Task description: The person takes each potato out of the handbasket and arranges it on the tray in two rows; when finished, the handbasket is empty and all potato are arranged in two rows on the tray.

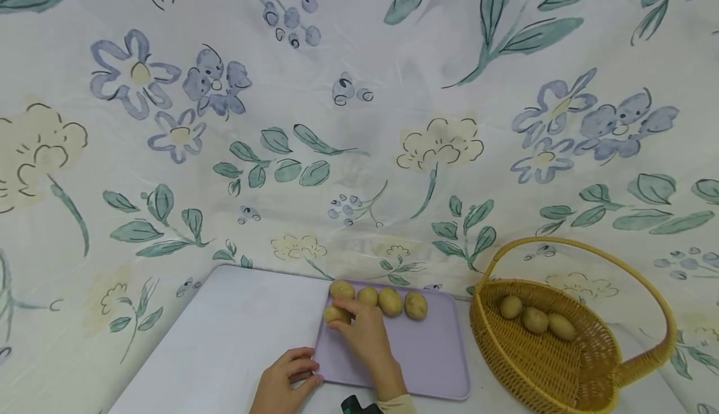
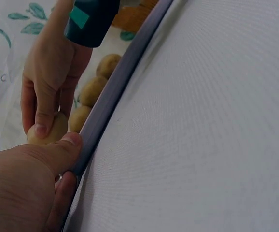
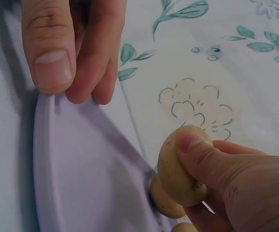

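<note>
A lilac tray (image 1: pixel 427 351) lies on the white table with a row of several potatoes (image 1: pixel 416 306) along its far side. My right hand (image 1: pixel 365 333) pinches another potato (image 3: pixel 178 162) between thumb and fingers, over the tray's left part, just in front of the row's leftmost potato (image 1: pixel 342 289). At the near left of the tray, my left hand (image 1: pixel 286 379) grips the rim (image 2: pixel 108 101), thumb on one side and fingers on the other. The right wrist view shows this left hand (image 3: pixel 74 48) at the tray's corner.
Right of the tray stands a wicker basket (image 1: pixel 489 333) with a tall arched handle (image 1: pixel 595 251); three potatoes (image 1: pixel 535 320) lie inside it. White tabletop (image 1: pixel 247 314) extends to the left. Behind the table hangs floral cloth (image 1: pixel 348 152).
</note>
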The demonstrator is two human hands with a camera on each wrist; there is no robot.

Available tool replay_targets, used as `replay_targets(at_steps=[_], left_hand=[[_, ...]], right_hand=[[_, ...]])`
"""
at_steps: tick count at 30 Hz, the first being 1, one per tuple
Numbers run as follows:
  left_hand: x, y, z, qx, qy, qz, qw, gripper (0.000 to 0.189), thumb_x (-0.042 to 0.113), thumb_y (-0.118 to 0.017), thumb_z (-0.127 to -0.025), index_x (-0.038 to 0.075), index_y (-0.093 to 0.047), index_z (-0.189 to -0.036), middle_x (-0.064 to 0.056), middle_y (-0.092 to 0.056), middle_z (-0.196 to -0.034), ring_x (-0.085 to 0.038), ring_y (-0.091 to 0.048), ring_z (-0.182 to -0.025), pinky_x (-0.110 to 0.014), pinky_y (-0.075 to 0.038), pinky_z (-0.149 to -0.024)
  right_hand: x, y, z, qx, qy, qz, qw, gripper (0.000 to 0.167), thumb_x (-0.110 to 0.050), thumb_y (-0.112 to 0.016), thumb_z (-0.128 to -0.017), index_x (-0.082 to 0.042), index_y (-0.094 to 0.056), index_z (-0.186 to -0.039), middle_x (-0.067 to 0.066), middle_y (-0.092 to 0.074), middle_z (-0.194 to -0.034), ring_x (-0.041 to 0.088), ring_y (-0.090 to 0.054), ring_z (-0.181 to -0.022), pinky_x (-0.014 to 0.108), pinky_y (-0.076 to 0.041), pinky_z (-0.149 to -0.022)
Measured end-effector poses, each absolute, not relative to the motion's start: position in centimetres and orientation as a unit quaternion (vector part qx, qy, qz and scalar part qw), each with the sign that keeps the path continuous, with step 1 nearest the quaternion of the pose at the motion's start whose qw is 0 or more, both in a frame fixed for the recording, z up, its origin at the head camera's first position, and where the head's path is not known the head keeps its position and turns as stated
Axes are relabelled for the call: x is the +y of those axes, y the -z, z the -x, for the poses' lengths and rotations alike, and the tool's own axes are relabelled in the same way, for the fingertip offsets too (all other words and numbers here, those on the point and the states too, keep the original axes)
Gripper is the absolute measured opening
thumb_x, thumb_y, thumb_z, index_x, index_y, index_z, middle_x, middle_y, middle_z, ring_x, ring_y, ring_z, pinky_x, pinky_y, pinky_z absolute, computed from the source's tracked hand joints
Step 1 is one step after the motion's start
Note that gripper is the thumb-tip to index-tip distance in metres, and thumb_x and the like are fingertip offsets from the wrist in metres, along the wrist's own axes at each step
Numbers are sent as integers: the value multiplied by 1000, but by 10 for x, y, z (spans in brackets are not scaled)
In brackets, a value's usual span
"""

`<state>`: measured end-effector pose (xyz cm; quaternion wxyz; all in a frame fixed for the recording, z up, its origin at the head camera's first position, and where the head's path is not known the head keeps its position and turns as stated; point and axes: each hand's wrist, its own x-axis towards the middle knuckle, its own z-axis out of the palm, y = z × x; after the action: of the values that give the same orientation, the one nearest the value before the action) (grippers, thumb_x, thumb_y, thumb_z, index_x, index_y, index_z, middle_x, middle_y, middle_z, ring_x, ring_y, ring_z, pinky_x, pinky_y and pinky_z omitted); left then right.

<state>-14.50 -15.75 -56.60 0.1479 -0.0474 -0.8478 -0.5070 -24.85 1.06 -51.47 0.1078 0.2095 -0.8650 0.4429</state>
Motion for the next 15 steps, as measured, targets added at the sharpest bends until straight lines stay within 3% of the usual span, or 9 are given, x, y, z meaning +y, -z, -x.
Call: replay_targets(at_steps=[10, 15], left_hand=[[-158, 566, 145, -850, 504, 46, 142, 15, 9, -87, -77, 7, -77, -88, -10, -70, -115, 3, -68, -93, -17, -65, -79], [-158, 567, 145, -849, 506, 46, 143, 16, 8, -87, -77, 6, -77, -88, -11, -70, -115, 6, -67, -92, -18, -66, -79]], right_hand=[[9, 518, 248, -864, -449, -200, 111, 39, -17, -89, -73, -11, -79, -110, 2, -80, -103, 2, -62, -78, 15, -56, -66], [8, 523, 249, -870, -441, -186, 121, 39, -16, -88, -74, -12, -79, -111, 1, -80, -106, 12, -72, -94, 25, -64, -79]])
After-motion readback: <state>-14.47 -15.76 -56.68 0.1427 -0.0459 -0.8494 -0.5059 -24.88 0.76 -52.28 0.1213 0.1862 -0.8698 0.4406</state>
